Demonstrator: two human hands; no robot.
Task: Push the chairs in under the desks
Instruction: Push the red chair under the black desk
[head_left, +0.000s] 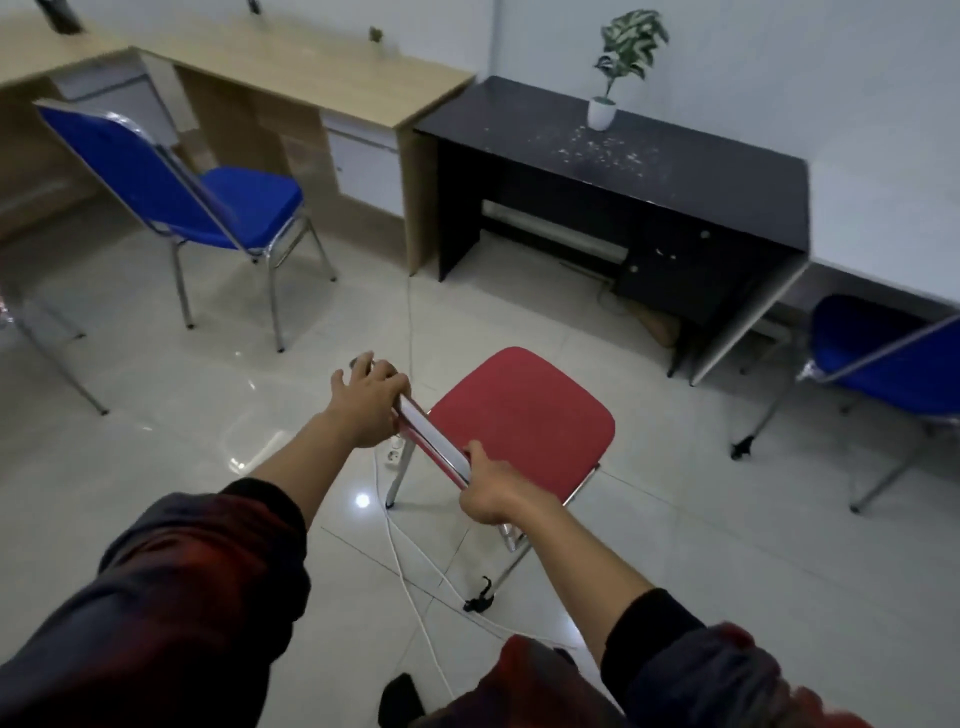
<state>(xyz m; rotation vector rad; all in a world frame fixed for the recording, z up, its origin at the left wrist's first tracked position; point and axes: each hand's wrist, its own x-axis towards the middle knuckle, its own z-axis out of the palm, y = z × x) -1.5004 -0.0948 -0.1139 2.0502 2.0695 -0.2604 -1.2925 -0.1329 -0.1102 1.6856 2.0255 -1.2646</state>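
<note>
Both hands grip the backrest top of the red chair (524, 415) at lower centre — left hand (366, 405) at one end, right hand (488, 491) at the other. It likely needs pushing toward the black table (727, 171), upper right — minding the white cable (415, 587) underfoot. Padded seat, chrome legs.

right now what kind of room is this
Probably a small office or study room. A light wooden desk and a black desk stand side by side along a white wall, blue padded metal-framed chairs sit pulled out, and both hands grip a red padded chair.
</note>
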